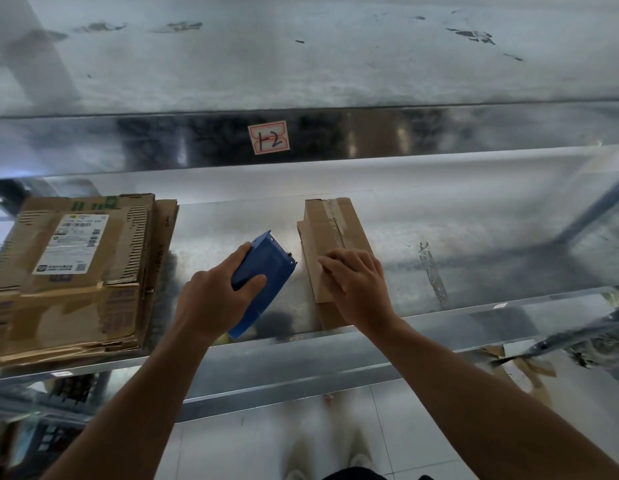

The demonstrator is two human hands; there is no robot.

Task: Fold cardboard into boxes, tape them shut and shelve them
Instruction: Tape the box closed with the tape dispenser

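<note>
Left hand (214,296): wrapped tight round the blue tape gun (263,275), with the thumb across the top face and the fingers curled over the far left edge. It's a proper full grip.

Tape gun: held tilted, nose pointing away and a bit right, just left of the box (330,230). There looks to be a thin gap between the two. Honestly can't tell if its lower end is touching the shelf (228,226) or hanging just above it.

Right hand (356,282): lying flat on top of the box's near half. The fingers are spread and pretty much straight, with the tips up by the tape seam. It's pressing rather than grabbing.

Box: small, long, brown and closed. It sits on the middle shelf a little right of centre, long side running away from the person. A strip of clear tape goes down the top seam and the near end comes right up to the shelf's front lip.

Stack (76,271): flattened cardboard at the left end of the same shelf, well apart from the box, with a white shipping label on the top sheet.

Shelf: shiny scuffed metal.

Sticker (269,137): handwritten "1-2", stuck on the front lip of the level above, roughly over the tape gun.

Scraps (522,372): bits of cardboard on the level below, off to the right. Too blurry to say more.

Floor (252,448): pale tiles.
</note>
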